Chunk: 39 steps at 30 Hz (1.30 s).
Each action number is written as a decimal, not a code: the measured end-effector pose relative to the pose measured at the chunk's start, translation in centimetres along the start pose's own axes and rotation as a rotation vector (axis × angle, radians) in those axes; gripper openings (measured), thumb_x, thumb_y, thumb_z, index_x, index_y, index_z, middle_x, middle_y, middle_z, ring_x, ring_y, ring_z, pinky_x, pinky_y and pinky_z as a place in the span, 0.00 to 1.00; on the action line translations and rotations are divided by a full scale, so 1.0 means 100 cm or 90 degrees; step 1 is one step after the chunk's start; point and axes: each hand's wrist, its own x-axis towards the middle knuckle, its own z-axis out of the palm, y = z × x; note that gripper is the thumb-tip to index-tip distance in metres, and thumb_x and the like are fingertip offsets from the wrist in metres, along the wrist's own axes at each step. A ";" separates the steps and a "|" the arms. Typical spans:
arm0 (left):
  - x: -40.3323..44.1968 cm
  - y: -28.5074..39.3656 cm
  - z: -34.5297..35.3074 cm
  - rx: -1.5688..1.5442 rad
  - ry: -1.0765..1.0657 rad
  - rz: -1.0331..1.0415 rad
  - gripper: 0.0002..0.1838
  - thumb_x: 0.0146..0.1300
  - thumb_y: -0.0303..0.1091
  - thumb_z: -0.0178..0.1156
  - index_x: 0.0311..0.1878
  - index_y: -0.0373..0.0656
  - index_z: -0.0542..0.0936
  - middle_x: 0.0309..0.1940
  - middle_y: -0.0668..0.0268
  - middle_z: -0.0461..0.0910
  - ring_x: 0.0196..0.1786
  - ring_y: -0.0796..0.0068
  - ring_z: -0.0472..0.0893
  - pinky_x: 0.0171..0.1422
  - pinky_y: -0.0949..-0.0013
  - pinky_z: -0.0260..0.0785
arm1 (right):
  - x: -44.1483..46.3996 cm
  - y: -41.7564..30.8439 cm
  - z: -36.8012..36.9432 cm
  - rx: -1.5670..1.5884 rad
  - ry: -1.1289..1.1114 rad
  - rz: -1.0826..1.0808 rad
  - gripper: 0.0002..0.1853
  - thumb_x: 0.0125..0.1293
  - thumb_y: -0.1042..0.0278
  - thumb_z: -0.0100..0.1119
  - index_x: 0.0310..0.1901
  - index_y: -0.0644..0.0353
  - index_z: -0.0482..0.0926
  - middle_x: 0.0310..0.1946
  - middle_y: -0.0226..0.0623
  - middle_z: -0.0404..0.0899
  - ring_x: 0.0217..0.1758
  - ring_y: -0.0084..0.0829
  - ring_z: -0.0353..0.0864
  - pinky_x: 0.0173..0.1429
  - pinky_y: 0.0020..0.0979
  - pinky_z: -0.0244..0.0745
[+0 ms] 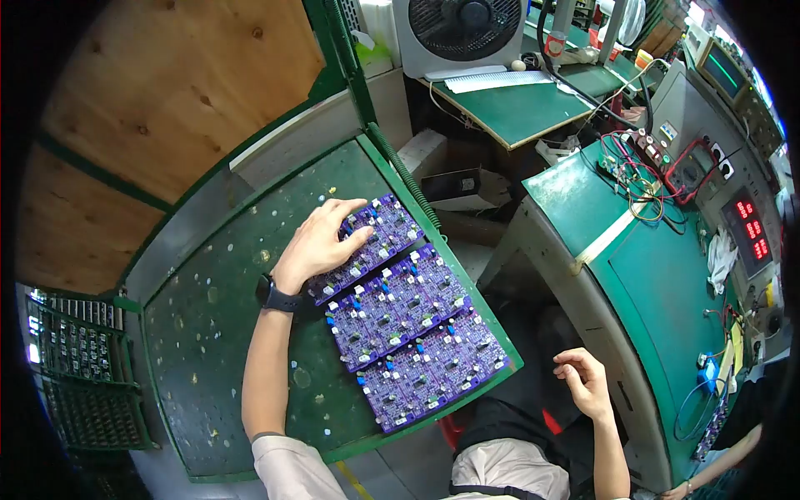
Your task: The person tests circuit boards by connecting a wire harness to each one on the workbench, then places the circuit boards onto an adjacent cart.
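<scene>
Three purple circuit boards lie side by side on a green worktop: a far board [379,236], a middle board [398,307] and a near board [435,369]. Small white, blue and green parts cover them. My left hand [321,242], with a dark watch [277,293] on its wrist, rests over the left part of the far board. Its thumb and fingers are apart, and the fingertips touch the board's top. Beyond the worktop's right edge, my right hand [586,385] hangs in the air over the gap between the benches, fingers loosely bent, holding nothing.
The green worktop [225,333] has a raised rim. At right stands a second bench [658,308] with tangled test leads [637,179] and a red digital display [750,227]. A box fan [458,33] is at the back. Another person's arm [725,462] shows at lower right.
</scene>
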 end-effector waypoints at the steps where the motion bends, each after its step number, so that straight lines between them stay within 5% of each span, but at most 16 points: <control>1: -0.001 0.000 0.000 -0.047 -0.020 0.034 0.36 0.65 0.60 0.64 0.70 0.47 0.76 0.64 0.54 0.77 0.67 0.52 0.76 0.72 0.55 0.69 | 0.000 0.000 0.001 0.002 0.001 0.001 0.09 0.71 0.82 0.56 0.50 0.66 0.81 0.46 0.39 0.82 0.44 0.27 0.87 0.50 0.28 0.83; 6: -0.007 0.009 -0.014 -0.046 -0.138 0.044 0.49 0.53 0.56 0.77 0.75 0.45 0.69 0.71 0.55 0.71 0.73 0.54 0.71 0.79 0.55 0.64 | 0.000 0.002 0.002 -0.038 -0.021 -0.011 0.10 0.71 0.82 0.57 0.51 0.67 0.81 0.47 0.41 0.82 0.44 0.30 0.88 0.50 0.28 0.82; 12: -0.005 0.011 -0.011 -0.030 -0.164 0.022 0.54 0.48 0.52 0.77 0.78 0.46 0.64 0.72 0.51 0.69 0.76 0.52 0.68 0.81 0.55 0.61 | -0.002 0.005 0.002 -0.076 -0.039 0.002 0.10 0.71 0.80 0.58 0.52 0.67 0.81 0.47 0.41 0.82 0.45 0.30 0.87 0.51 0.29 0.82; 39: -0.002 0.010 -0.006 -0.071 -0.171 0.066 0.51 0.52 0.55 0.76 0.77 0.49 0.67 0.71 0.52 0.70 0.75 0.52 0.69 0.80 0.54 0.62 | -0.011 0.027 0.002 -0.208 -0.129 0.021 0.12 0.70 0.71 0.61 0.53 0.63 0.82 0.45 0.43 0.83 0.47 0.37 0.87 0.53 0.35 0.82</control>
